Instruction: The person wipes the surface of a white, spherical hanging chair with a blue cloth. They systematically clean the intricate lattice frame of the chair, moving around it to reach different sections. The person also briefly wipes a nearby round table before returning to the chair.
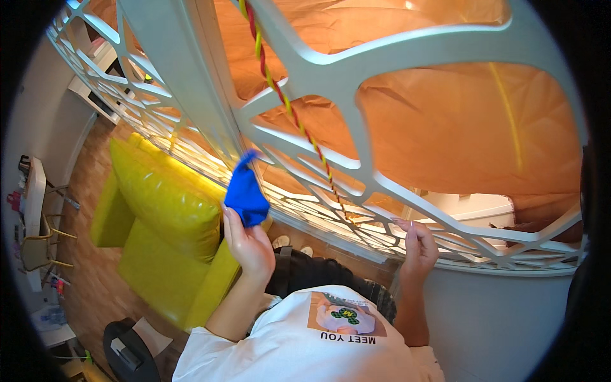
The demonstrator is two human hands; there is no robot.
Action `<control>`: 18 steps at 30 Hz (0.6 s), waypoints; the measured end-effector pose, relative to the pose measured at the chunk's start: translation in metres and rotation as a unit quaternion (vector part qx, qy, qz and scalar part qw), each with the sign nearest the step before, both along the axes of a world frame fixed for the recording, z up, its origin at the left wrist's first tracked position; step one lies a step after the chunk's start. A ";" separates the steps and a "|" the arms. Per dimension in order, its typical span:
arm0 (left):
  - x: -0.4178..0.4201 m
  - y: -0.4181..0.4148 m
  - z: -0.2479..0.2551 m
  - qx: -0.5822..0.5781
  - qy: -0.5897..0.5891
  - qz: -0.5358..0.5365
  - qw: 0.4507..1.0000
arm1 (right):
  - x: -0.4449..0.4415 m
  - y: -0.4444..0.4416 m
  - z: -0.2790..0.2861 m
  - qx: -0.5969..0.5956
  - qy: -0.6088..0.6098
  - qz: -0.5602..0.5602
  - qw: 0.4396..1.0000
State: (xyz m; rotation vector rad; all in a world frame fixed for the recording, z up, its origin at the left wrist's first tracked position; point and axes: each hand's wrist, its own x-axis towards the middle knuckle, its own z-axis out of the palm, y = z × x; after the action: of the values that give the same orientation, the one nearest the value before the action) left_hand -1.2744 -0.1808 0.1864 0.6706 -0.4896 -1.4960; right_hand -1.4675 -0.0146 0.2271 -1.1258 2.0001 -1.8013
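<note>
My left hand (253, 248) holds a blue cloth (246, 198), its thin upper end raised beside a broad white post of the screen. The cloth appears apart from the screen behind it. My right hand (420, 248) is at the lower part of the white lattice screen (329, 71), its fingers bent and thumb close to the fingertips. Whether those fingers touch the lattice or pinch something small cannot be made out. Between the hands, a twisted red and yellow cord (289, 105) runs down in front of the lattice.
Wrinkled orange sheeting (453, 119) spreads behind the screen. To my left stands a yellow-green armchair (157, 262) with a shiny cushion (162, 191). Farther left are a chair with gold-coloured legs (36, 250) and a white table (36, 191). A dark round stool or table (112, 339) carries a small object.
</note>
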 end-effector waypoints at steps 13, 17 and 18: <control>-0.047 -0.065 -0.077 -0.460 -0.690 0.139 0.542 | 0.006 -0.014 0.006 0.021 0.004 0.039 0.999; -0.060 -0.041 -0.089 -0.452 -0.659 0.075 0.596 | 0.001 -0.006 -0.001 0.032 -0.006 0.022 0.999; -0.064 -0.033 -0.086 -0.441 -0.645 0.061 0.621 | 0.001 -0.005 0.000 0.026 -0.008 0.017 0.999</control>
State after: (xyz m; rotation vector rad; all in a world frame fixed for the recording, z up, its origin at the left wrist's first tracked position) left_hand -1.3388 -0.2136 0.1000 0.8295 -2.0628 -0.2087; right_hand -1.4667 -0.0194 0.2274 -1.1193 1.9943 -1.7254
